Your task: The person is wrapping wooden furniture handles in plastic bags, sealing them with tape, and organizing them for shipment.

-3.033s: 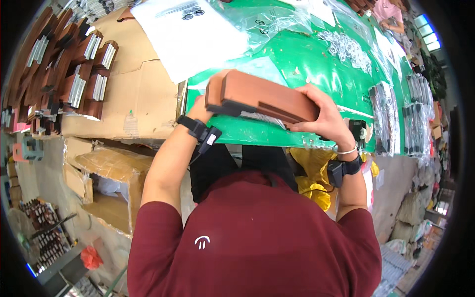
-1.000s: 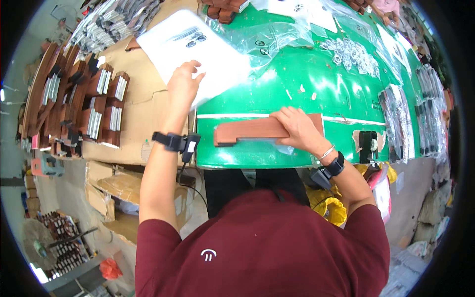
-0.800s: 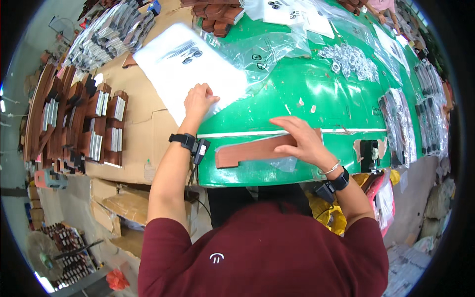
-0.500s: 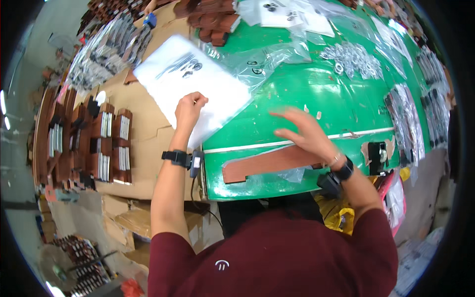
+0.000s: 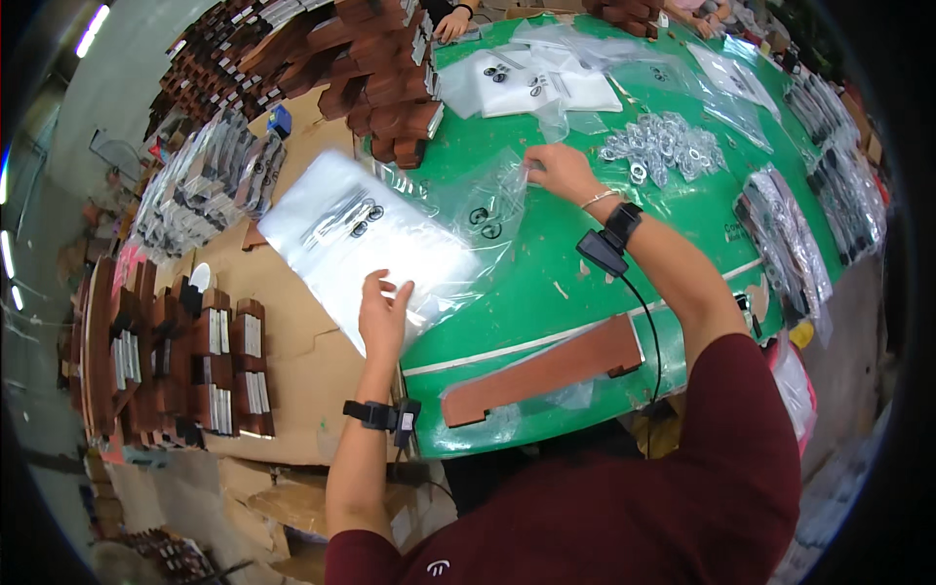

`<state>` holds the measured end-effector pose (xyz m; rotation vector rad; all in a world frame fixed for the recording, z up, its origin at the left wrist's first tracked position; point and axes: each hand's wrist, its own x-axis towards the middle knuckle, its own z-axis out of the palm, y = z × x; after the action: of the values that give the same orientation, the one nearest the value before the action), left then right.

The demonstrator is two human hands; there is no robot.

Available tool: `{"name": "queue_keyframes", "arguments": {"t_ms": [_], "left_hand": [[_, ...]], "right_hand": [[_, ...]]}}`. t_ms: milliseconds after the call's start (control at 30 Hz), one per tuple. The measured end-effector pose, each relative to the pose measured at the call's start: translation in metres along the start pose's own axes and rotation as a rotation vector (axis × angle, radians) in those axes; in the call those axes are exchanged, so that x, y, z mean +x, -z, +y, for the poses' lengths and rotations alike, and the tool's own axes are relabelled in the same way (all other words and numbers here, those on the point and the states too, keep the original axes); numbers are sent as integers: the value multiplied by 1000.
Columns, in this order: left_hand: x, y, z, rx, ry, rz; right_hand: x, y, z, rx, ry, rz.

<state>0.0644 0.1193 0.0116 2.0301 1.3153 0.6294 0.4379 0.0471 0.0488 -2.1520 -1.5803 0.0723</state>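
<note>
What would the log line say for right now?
left hand: flat on stack of clear bags | right hand: pinching a clear bag | brown wooden piece: lying untouched on green table

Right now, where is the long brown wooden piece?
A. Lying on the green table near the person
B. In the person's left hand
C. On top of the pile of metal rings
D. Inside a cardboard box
A: the long brown wooden piece lies flat on the green table, with neither hand touching it.
</note>
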Motion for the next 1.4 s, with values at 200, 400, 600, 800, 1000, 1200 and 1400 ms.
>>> {"name": "queue_keyframes", "arguments": {"t_ms": [200,400,600,800,1000,1200,1400], "left_hand": [[17,5,8,-456,227,144],[25,5,17,-719,437,-124],[6,22,39,-910,230,-274],[-7,66,53,-888,-12,-186],[-12,95,45,-823,-45,-77],[-1,109,34,-811,-72,-63],[5,111,22,-713,-55,-51]], "right_hand": [[-26,33,-11,688,137,245],[-74,60,-38,1031,65,314],[-104,69,-22,829,58,472],[-128,76,-8,546,94,445],[-136,84,-7,201,250,427],[-134,57,9,923,-214,-6],[-126,27,4,977,-379,-189]]}}
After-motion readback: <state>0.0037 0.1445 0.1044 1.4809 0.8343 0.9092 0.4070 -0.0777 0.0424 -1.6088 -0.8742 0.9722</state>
